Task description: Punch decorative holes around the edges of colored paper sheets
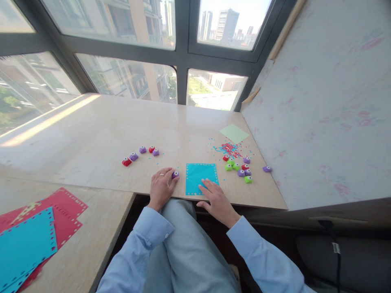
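Observation:
A square sheet of blue paper (197,176) lies near the front edge of the table, with small punched holes along its edges. My right hand (219,202) rests on its lower right part, fingers stretched out and holding nothing. Left of the sheet, my left hand (161,188) is closed around a small purple paper punch (175,174), which stands on the table apart from the paper. Thumb and fingers cover part of this punch.
Several red and purple punches (133,156) sit at the left. More punches (236,167), some green, stand at the right beside red and blue paper bits (230,149) and a pale green sheet (234,133). Punched red and blue sheets (27,244) lie lower left. A wall (320,101) bounds the right.

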Demonstrator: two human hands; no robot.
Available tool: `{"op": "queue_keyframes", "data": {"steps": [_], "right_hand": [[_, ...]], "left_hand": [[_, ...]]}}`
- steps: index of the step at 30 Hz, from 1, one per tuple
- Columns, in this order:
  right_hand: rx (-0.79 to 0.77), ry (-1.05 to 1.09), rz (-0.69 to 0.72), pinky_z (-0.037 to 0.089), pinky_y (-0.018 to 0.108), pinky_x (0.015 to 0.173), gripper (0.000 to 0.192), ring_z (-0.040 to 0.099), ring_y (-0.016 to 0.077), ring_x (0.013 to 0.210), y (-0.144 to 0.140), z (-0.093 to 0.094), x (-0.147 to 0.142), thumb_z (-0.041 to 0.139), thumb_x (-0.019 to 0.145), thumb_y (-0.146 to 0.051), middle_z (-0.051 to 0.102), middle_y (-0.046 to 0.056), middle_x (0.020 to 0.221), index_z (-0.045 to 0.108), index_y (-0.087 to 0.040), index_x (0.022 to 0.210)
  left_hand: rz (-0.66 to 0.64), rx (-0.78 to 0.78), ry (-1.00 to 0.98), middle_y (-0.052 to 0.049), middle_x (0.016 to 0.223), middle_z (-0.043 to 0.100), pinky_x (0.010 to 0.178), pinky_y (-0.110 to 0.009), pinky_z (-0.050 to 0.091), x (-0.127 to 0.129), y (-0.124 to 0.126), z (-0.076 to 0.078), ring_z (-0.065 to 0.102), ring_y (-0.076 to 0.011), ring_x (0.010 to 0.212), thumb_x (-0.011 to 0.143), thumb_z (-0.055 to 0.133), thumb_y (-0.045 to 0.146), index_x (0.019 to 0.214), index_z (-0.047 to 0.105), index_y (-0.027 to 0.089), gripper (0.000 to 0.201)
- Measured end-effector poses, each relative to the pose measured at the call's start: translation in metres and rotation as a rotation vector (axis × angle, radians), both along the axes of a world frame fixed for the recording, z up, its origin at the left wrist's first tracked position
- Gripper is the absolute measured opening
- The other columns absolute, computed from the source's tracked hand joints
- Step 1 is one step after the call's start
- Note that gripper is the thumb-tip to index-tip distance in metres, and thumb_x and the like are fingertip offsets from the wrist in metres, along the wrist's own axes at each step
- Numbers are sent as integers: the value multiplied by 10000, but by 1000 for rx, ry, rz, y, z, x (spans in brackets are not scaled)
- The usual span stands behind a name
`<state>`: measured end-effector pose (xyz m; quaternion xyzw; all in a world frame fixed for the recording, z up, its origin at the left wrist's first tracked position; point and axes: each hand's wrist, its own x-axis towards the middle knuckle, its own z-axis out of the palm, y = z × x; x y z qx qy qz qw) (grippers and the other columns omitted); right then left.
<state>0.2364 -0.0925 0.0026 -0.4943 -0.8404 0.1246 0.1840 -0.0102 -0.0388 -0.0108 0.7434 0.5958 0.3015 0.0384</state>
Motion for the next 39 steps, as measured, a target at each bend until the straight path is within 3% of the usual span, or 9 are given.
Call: {"op": "queue_keyframes", "data": {"steps": [17,23,26,28,30,33,36,39], "right_hand": [[101,49,-76,323,534,1146,504,395,294,1394,-9,-14,-5,625,891,-296,461,112,1481,542,-223,1382],[67,96,-24,297,533,1165,539,341,288,1426,-7,-13,-1,614,902,-327,425,120,1505,504,-193,1412],[29,257,6,281,536,1174,515,306,268,1445,-12,-7,1,561,937,-344,421,115,1510,481,-205,1426],[-19,411,-29,311,516,1162,466,371,256,1410,-18,0,-1,538,951,-355,484,107,1463,507,-233,1399],[-100,583,-100,415,463,1091,422,510,244,1289,-24,10,-6,545,946,-382,576,106,1359,549,-244,1345],[-327,826,-179,555,346,828,470,647,203,980,-27,25,-15,583,909,-466,649,94,1181,554,-228,1313],[-496,976,-257,526,268,615,516,623,161,732,-21,36,-18,623,853,-538,675,46,952,590,-212,1251],[-532,1020,-357,473,246,517,484,566,139,621,-13,38,-9,642,811,-571,665,26,836,654,-183,1099]], "left_hand": [[9,10,-28,-95,1208,664,952,-446,430,1,-1,-1,593,-290,1124,898,577,384,1130,670,221,299],[56,7,-341,-62,1065,704,947,-407,458,-1,-2,2,621,-244,1035,828,670,427,970,700,217,256],[110,39,-511,-65,1030,693,942,-398,464,4,-12,8,614,-229,1013,821,675,425,947,683,204,254],[152,87,-552,-63,992,683,920,-397,470,15,-22,13,612,-222,977,823,677,401,933,667,198,231],[147,158,-534,-66,987,667,919,-401,467,33,-33,19,600,-223,988,821,691,350,931,647,194,196],[-4,237,-508,-80,1020,648,894,-396,484,66,-48,27,593,-222,999,812,712,290,937,614,192,187],[-130,253,-468,-78,976,657,826,-384,511,96,-55,30,596,-221,951,840,672,240,917,594,200,117],[-174,242,-420,-82,990,667,834,-401,523,112,-56,28,600,-232,961,856,640,190,1000,603,206,149]]}}
